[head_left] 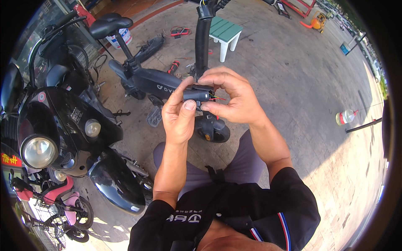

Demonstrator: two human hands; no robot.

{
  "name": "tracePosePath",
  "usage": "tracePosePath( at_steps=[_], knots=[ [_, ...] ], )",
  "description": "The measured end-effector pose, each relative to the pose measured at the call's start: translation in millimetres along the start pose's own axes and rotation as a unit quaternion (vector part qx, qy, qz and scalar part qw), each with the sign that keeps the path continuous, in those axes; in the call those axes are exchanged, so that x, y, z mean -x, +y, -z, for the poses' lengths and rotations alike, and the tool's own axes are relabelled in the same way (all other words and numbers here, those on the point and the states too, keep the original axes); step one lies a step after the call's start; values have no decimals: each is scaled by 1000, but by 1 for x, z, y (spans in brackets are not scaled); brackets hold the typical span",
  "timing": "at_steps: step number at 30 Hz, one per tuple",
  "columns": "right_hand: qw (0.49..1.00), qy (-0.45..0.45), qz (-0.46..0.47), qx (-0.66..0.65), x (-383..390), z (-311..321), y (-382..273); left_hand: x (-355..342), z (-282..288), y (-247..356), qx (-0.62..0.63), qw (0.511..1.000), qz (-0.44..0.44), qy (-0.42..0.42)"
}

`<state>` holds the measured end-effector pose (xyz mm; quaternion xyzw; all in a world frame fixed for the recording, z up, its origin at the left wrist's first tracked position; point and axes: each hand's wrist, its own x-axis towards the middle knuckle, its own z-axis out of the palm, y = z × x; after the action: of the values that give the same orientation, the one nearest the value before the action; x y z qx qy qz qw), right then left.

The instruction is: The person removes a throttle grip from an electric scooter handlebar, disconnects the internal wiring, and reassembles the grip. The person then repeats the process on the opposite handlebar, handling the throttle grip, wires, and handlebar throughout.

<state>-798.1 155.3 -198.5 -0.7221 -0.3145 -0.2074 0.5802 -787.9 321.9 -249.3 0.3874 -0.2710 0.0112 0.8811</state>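
At the centre of the head view, my left hand (178, 115) grips a small black plastic housing (192, 96) between thumb and fingers. My right hand (236, 98) is closed on the housing from the right, its fingers curled over the top and its thumb low beside thin red, yellow and green wires (218, 97) that stick out of the right end. Just behind both hands stands a dark folding electric bike (146, 81), with its upright black stem (203, 42) and small front wheel (212, 129).
Black scooters (71, 121) crowd the left, a pink bike (63, 194) at lower left. Behind are a green-topped stool (225, 28), a white bucket (121, 38), a red meter (179, 32) and a red-handled tool (173, 67). A plastic bottle (346, 117) stands right, by a dark bar (364, 124).
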Motion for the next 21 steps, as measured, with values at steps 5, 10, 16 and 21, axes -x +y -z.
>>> tracePosePath(
  at_steps=[5, 10, 16, 21],
  knots=[
    [999, -31, -35, -21, 2, 5, -3, 1, 2, 5, 11, 1000, 5, -20],
    [985, -34, -6, -170, 3, 6, 7, 4, -3, 15, -27, 998, -15, -52],
    [975, -40, -22, -218, 7, 12, 12, 6, -15, 16, -75, 996, -25, -39],
    [970, -30, -19, -239, 8, 14, 18, -2, -15, 11, -130, 987, -79, -53]
  ],
)
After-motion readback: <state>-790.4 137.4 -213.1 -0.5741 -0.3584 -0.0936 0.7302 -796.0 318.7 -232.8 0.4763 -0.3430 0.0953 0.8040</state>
